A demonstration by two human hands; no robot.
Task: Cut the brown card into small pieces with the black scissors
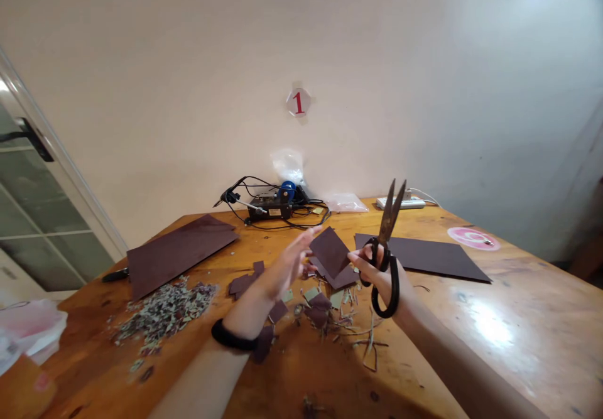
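My right hand (379, 271) grips a pair of scissors (389, 224) with black handles; the metal blades point up and are slightly apart. Its thumb and finger also pinch the right corner of a dark maroon square (330, 250), stiff like sandpaper. Just left of that square is my left hand (294, 259), fingers stretched out and apart, with a black band on the wrist. Under the square lies another dark maroon piece (347, 277). Small cut pieces (318, 309), some showing a pale greenish side, lie below the hands among thin curled strips (372, 343).
Large maroon sheets lie left (181, 252) and right (433, 257). A pile of grey-green scraps (167, 309) is at left, near a black-handled tool (115, 275). At the back are a black device with cables (269, 208), a plastic bag (347, 203) and a power strip (400, 203).
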